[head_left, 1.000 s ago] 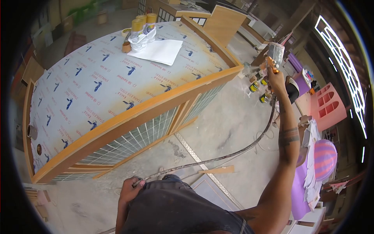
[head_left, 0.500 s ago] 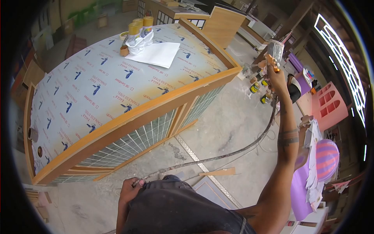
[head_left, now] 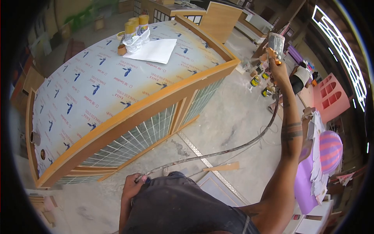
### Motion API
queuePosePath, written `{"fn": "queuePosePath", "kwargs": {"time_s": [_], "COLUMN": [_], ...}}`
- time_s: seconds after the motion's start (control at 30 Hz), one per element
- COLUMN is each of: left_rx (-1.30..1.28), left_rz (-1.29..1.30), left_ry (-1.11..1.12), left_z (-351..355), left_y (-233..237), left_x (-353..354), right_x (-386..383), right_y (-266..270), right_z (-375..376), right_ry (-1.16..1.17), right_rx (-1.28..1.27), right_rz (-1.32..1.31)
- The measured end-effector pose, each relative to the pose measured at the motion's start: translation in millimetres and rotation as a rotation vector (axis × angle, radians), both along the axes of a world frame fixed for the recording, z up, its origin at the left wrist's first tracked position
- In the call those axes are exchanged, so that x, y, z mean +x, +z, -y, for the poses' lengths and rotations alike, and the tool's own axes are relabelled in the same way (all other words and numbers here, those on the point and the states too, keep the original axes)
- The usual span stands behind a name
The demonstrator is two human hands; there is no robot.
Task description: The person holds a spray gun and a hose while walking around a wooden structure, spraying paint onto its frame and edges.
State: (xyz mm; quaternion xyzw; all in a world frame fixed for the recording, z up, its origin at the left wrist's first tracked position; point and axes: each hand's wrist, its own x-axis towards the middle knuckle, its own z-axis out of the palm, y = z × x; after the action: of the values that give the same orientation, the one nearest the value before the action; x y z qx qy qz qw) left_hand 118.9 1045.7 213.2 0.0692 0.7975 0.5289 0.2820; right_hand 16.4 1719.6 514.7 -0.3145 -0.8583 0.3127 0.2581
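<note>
My right hand (head_left: 278, 70) is raised at the far right, its fingers wrapped round the handle of a spray gun (head_left: 276, 42) with a grey, paint-smeared cup on top. From the gun a stained air hose (head_left: 218, 155) hangs in a curve and runs across to my waist. My left hand (head_left: 132, 186) is closed round that hose beside my dark shirt. Between and beyond my hands stands a curved counter (head_left: 148, 105) with a wooden rim, glass-like side panels, and printed protective film (head_left: 113, 84) over its top.
Yellow-topped cans (head_left: 143, 20), a white cloth (head_left: 134, 43) and white paper (head_left: 156, 51) lie on the counter top. Paint tins (head_left: 255, 81) stand on the floor near a bending person (head_left: 300, 78). A pink arched panel (head_left: 332, 92) and purple sheet (head_left: 306, 187) are at right.
The view has shifted slightly, so the counter sits a little lower at its left end. The bending person shows more fully. Both hands keep their grips, with the spray gun still held out.
</note>
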Motion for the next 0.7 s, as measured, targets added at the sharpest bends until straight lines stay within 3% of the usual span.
{"fn": "queuePosePath", "kwargs": {"time_s": [0.4,0.6,0.7], "left_rx": [-0.017,0.092,0.042], "left_rz": [-0.063,-0.090,-0.104], "left_ry": [-0.111,-0.090,-0.135], "left_z": [38.8,62.3,85.7], "left_y": [-21.2,-4.3,-24.6], "left_x": [-7.3,2.0,6.6], "right_x": [66.1,85.8,95.7], "right_y": [40.1,55.5,62.1], "right_z": [167.5,240.0,279.2], "right_ry": [0.122,0.175,0.156], "right_rx": [-0.100,-0.163,-0.195], "right_rz": [0.065,0.144,0.156]}}
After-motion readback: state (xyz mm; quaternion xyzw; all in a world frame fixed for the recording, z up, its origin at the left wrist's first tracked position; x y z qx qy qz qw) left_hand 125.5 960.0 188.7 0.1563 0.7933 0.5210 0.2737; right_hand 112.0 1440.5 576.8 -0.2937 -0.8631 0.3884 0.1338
